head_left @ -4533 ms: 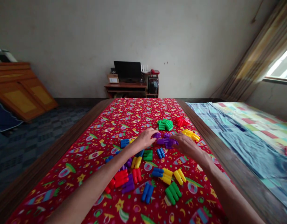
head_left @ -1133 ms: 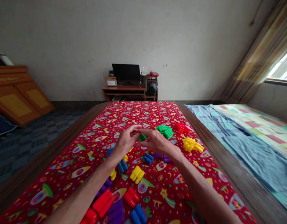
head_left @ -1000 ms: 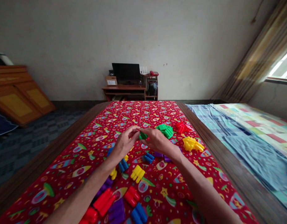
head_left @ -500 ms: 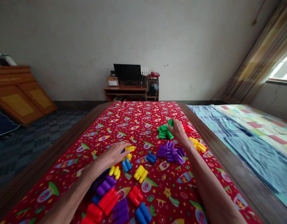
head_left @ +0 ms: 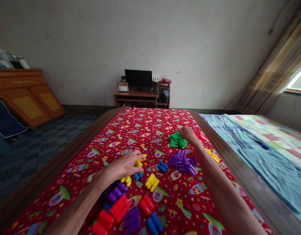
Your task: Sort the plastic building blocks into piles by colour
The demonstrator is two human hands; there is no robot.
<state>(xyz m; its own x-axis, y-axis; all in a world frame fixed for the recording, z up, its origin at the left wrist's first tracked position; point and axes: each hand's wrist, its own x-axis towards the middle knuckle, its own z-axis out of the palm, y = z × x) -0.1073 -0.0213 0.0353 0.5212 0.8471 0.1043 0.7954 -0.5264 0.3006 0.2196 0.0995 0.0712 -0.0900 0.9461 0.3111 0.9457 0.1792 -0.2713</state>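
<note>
Green blocks (head_left: 177, 140) beside right hand (head_left: 188, 133), its grip unclear; left hand (head_left: 127, 164), grip loosely spread, at yellow blocks (head_left: 140, 162).

We look through one camera worn on the person's head, above the near end of the long table (head_left: 221, 150), facing forward and down along its length toward the wall (head_left: 199, 49). The left hand (head_left: 128, 164) and right hand (head_left: 188, 134) sit fairly near us, the monitor (head_left: 138, 78) well beyond. Our wide view spans from the cabinet (head_left: 30, 98) at left to the window (head_left: 298, 80) at far right.
</note>
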